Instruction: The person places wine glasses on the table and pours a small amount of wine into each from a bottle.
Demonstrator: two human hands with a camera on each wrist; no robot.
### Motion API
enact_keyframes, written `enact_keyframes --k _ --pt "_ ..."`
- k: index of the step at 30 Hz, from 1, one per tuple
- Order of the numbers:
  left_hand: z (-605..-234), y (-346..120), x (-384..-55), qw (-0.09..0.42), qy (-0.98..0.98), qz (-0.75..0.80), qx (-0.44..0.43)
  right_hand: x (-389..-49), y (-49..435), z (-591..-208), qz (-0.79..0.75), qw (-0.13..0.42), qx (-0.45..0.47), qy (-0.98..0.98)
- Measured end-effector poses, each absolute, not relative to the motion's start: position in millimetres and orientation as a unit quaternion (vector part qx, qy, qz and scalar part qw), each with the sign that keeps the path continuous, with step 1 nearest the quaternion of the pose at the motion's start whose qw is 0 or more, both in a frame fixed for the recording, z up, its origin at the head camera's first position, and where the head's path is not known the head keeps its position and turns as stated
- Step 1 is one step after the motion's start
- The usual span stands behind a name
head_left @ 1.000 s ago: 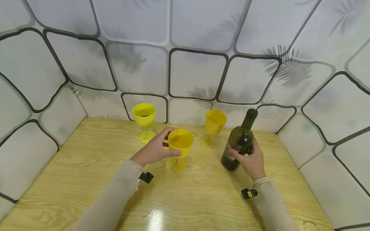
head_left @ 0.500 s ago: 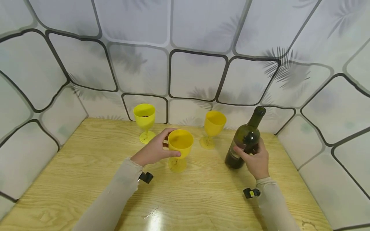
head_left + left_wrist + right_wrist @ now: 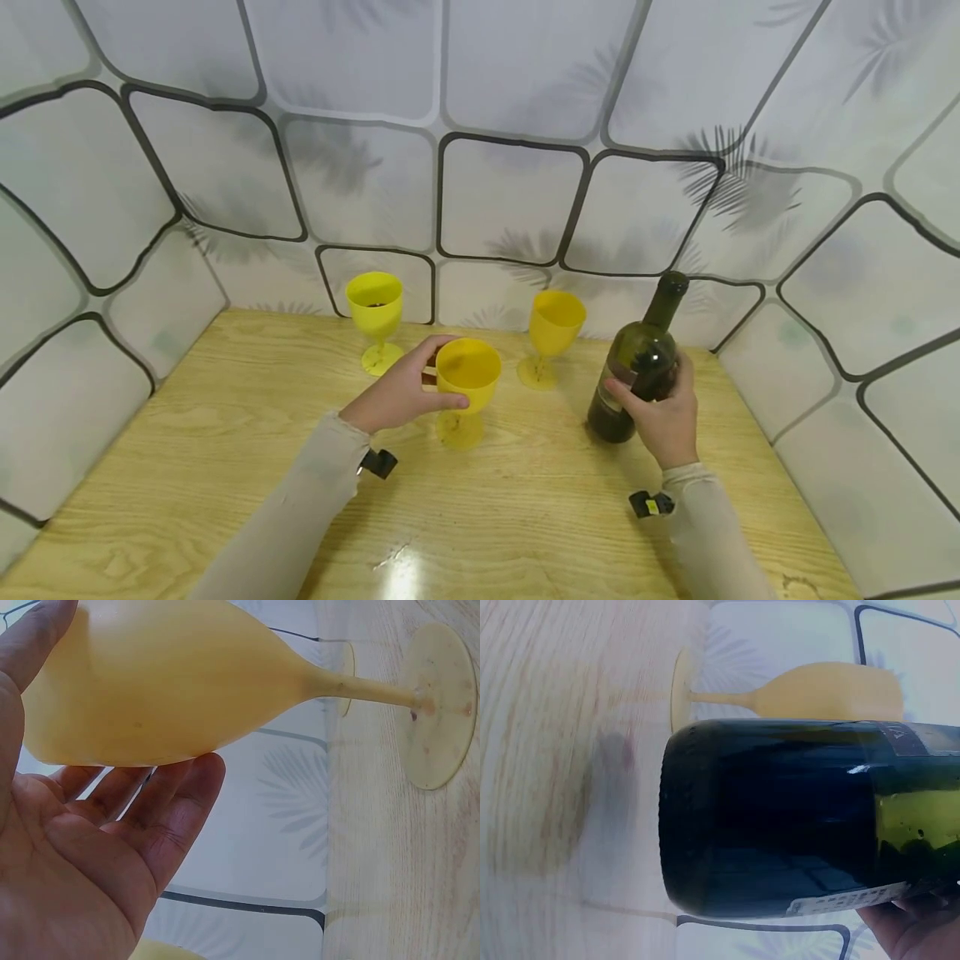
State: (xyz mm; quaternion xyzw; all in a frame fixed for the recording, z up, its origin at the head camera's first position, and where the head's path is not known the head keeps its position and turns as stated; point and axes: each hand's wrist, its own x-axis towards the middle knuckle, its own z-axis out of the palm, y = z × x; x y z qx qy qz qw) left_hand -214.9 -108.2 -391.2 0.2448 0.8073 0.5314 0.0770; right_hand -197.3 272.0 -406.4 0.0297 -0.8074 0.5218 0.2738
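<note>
My left hand [image 3: 405,385] holds the bowl of a yellow goblet [image 3: 468,375], thumb on the near side and fingers on the far side. In the left wrist view, the goblet's stem and round foot [image 3: 439,705] show, the foot at the tabletop. To the right, my right hand [image 3: 663,417] grips a dark green wine bottle [image 3: 637,358] around its labelled body. The bottle leans a little, its neck towards the upper right. Dark liquid fills its lower part in the right wrist view, where the bottle's base [image 3: 679,825] appears slightly off the table.
A second yellow goblet [image 3: 555,321] stands behind, between the held goblet and the bottle. At the back left stands another yellow goblet [image 3: 375,308] with something dark inside. Patterned walls [image 3: 510,200] enclose the wooden table [image 3: 480,517] at the back and sides.
The bottle and my right hand have shifted slightly to the right, mostly in the first half second. My left hand and its goblet have stayed in place.
</note>
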Motion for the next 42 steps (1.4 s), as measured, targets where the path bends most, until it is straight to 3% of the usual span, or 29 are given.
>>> enact_keyframes --k 42 --pt "-392.6 -104.7 -215.0 0.060 0.807 0.529 0.255 -183.3 256.8 -390.3 0.495 0.260 0.087 -0.824"
